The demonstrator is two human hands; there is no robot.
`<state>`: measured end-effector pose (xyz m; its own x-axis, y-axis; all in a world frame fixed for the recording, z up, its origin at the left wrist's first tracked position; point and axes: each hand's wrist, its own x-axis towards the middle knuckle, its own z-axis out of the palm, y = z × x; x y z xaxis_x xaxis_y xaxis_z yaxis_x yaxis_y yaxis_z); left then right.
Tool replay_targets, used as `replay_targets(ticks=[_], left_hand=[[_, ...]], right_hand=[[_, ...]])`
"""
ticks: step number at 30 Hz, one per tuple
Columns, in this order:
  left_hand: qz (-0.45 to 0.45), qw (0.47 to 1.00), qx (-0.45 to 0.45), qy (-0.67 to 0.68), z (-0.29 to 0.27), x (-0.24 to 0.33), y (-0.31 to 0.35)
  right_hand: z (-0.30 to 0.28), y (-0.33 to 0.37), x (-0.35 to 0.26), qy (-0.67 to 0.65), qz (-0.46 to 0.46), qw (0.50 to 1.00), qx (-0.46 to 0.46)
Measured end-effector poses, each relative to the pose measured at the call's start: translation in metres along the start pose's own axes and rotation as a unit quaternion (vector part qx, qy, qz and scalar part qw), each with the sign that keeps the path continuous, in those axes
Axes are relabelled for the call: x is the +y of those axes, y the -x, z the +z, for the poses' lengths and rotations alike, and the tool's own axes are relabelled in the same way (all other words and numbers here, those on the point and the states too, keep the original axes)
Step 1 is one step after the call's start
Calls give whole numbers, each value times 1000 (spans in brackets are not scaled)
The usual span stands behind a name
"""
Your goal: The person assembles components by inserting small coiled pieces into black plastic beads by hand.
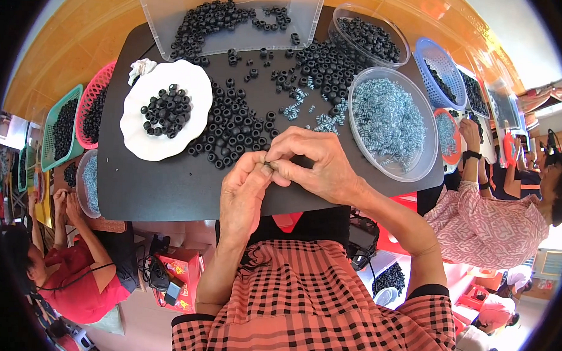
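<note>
My left hand (244,190) and my right hand (315,164) meet above the near edge of the dark table (150,196). Their fingertips are pinched together around something small and dark, mostly hidden by the fingers. Just beyond them lies a spread of black, round parts with holes (236,127). Small bluish metal springs (327,122) are scattered past my right hand. To its right stands a clear round tub (427,143) full of such springs (388,120). A white wavy-rimmed plate (134,136) left of my hands bears a heap of black parts (167,111).
A clear bin (153,22) lies at the far edge, black parts spilling from it. A clear bowl (400,34) of black parts stands far right, near a blue basket (424,57). Co-workers sit at left (82,280) and right (484,220), beside pink (105,76) and green baskets (50,130).
</note>
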<state>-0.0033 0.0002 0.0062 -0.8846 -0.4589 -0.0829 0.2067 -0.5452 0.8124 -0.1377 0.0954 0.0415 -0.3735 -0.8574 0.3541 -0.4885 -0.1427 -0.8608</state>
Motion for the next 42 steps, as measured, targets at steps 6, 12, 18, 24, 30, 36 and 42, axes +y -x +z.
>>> replay_targets(ticks=[6, 12, 18, 24, 30, 36, 42], left_hand=[[7, 991, 13, 131, -10, -4, -2], [-4, 993, 17, 120, -9, -3, -3], [-8, 994, 5, 113, -8, -2, -1], [-16, 991, -6, 132, -10, -3, 0], [-6, 992, -3, 125, -13, -3, 0], [8, 991, 15, 135, -8, -3, -3], [12, 995, 35, 95, -4, -3, -2]], right_hand=[[11, -7, 1, 110, -128, 985, 29], [-5, -50, 13, 113, -53, 992, -9], [-22, -124, 55, 360, -187, 910, -86], [-18, -134, 65, 432, -150, 872, -175], [-18, -92, 43, 151, 29, 986, -60], [-18, -36, 10, -127, 215, 967, -52], [-1, -8, 0, -138, 128, 982, -32]])
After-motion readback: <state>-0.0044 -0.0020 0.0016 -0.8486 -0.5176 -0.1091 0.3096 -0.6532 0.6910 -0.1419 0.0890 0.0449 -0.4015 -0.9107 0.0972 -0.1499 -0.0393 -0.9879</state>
